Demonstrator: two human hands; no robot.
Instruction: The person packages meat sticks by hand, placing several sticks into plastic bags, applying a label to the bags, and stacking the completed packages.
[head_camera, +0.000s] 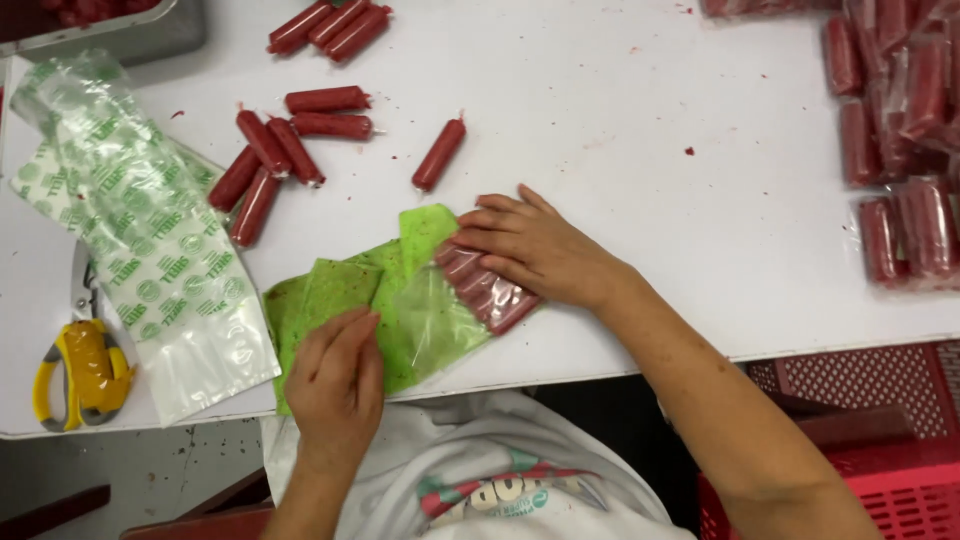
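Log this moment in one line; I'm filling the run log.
left hand: on green bag | right hand: pressing sausages in bag | loose sausages on table
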